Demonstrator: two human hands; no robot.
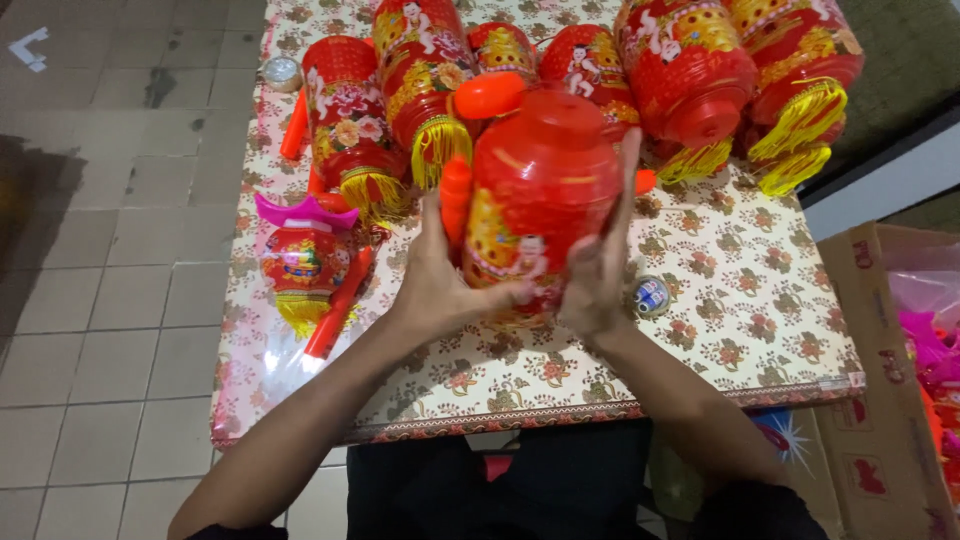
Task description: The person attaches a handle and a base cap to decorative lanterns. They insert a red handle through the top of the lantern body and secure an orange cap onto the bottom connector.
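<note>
A red plastic lantern with gold patterns and a printed figure is held up over the table between both my hands. My left hand cups its left side next to an orange handle stick. My right hand presses its right side, fingers reaching up toward the red top cap. The lantern's lower end is hidden behind my palms.
Several finished red lanterns with yellow tassels lie across the far side of the floral-cloth table. A small lantern with a pink top in a clear bag lies left. A small round tin sits by my right hand. A cardboard box stands right.
</note>
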